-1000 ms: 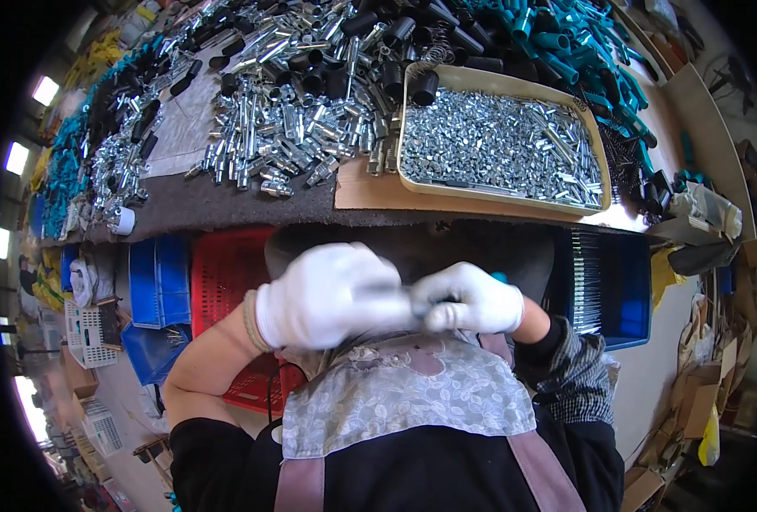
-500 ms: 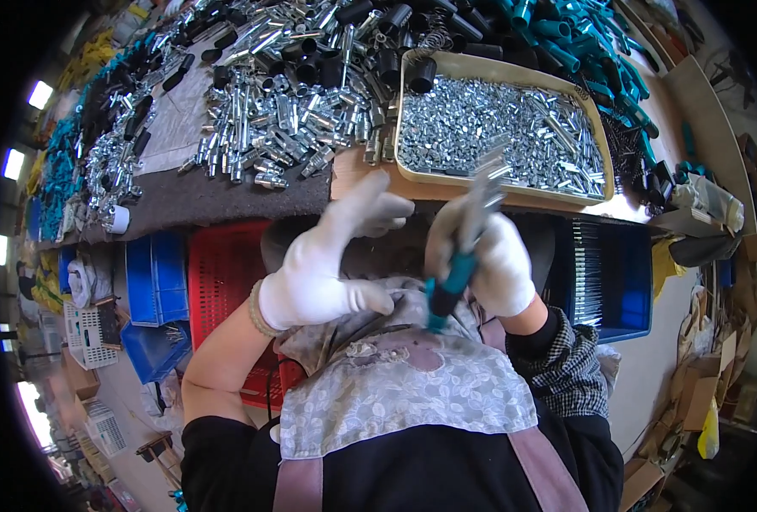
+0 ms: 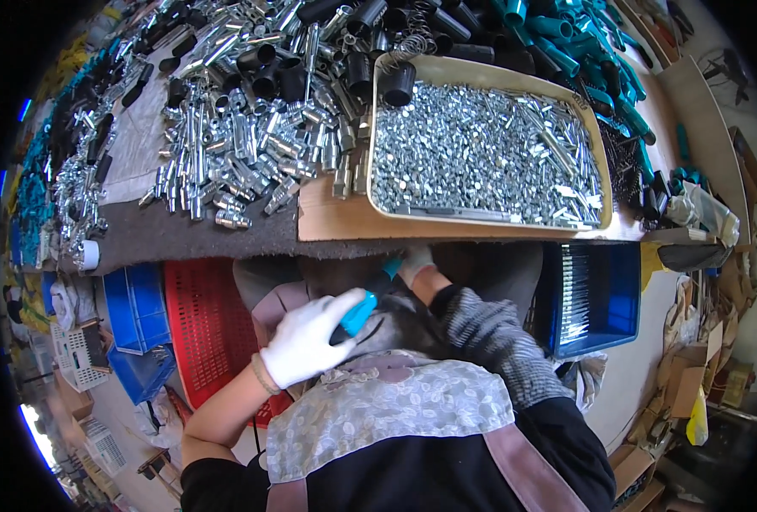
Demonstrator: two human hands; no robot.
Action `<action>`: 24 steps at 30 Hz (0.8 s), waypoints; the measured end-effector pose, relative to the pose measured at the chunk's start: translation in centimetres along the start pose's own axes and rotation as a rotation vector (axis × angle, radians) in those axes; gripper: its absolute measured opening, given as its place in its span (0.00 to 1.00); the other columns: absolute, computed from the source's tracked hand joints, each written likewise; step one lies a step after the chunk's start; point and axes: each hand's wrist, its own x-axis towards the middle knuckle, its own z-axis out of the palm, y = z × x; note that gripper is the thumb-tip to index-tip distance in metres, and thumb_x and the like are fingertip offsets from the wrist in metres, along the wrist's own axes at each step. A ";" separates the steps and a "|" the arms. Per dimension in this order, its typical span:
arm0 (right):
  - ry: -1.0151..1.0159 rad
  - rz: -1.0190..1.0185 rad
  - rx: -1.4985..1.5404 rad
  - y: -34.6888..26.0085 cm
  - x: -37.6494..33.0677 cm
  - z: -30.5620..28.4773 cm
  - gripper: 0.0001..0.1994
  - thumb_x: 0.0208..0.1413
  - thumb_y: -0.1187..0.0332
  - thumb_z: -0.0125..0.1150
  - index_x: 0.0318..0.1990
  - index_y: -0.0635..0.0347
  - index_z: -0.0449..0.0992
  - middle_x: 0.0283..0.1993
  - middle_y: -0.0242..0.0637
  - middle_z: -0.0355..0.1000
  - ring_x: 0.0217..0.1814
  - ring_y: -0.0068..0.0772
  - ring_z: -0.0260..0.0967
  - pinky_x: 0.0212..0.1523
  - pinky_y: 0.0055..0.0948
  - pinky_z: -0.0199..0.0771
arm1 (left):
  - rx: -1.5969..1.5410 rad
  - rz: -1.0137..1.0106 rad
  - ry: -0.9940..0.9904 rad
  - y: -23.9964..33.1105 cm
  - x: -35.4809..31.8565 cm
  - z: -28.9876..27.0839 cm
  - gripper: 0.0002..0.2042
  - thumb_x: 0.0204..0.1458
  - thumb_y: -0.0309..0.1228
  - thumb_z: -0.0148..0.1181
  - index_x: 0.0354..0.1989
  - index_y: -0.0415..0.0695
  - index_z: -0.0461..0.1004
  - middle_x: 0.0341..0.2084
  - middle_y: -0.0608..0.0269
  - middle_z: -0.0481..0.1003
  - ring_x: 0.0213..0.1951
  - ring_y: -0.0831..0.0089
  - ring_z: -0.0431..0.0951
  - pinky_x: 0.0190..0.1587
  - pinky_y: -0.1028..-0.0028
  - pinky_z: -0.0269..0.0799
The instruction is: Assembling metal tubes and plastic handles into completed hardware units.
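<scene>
Over my lap, my white-gloved left hand (image 3: 310, 340) is closed around a teal plastic part (image 3: 359, 313) that looks like a handle; its lower portion is hidden by the glove. My right hand (image 3: 416, 262), also gloved, reaches partly beneath the table's front edge, so its fingers are mostly hidden. Beside it, another bit of teal (image 3: 391, 268) shows; whether the right hand grips it is unclear. Dark material lies between the two hands.
On the table, a cream tray (image 3: 489, 224) holds small metal pieces. Metal fittings (image 3: 250, 154), black sleeves (image 3: 289, 81) and teal handles (image 3: 557, 30) are heaped around it. Below stand a red crate (image 3: 212, 324) and blue bins (image 3: 613, 294), one with thin rods.
My right hand has gone forward under the table edge; the teal-and-metal tool it held no longer shows whole. My left hand, empty before, has lowered and closed on a teal part. The view has shifted.
</scene>
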 end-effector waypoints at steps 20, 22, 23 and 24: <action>-0.377 -0.603 -0.727 -6.5 1.8 11.5 0.16 0.61 0.59 0.50 0.51 0.55 0.78 0.57 0.54 0.73 0.61 0.52 0.69 0.61 0.45 0.68 | -0.041 -0.325 0.048 -9.7 0.2 9.4 0.25 0.50 0.50 0.64 0.54 0.51 0.75 0.45 0.52 0.78 0.43 0.51 0.80 0.46 0.58 0.78; -0.413 -0.656 -0.794 -7.1 0.1 10.8 0.17 0.61 0.59 0.50 0.51 0.55 0.78 0.57 0.53 0.73 0.61 0.53 0.69 0.61 0.45 0.68 | -0.051 -0.366 0.069 -9.5 0.9 10.0 0.25 0.51 0.46 0.63 0.56 0.49 0.72 0.44 0.48 0.78 0.40 0.49 0.81 0.43 0.54 0.77; -0.397 -0.687 -0.832 -7.6 0.5 10.6 0.17 0.61 0.59 0.50 0.51 0.55 0.78 0.57 0.53 0.73 0.61 0.53 0.69 0.61 0.45 0.68 | -0.031 -0.424 -0.001 -9.4 2.1 10.8 0.26 0.51 0.46 0.62 0.58 0.48 0.70 0.43 0.47 0.78 0.40 0.48 0.81 0.43 0.53 0.76; -0.396 -0.716 -0.867 -7.9 0.4 10.0 0.17 0.61 0.59 0.51 0.51 0.55 0.78 0.57 0.53 0.73 0.61 0.53 0.69 0.61 0.46 0.68 | -0.012 -0.496 -0.065 -9.6 2.8 11.8 0.27 0.52 0.45 0.61 0.59 0.47 0.68 0.42 0.46 0.78 0.40 0.47 0.81 0.42 0.53 0.76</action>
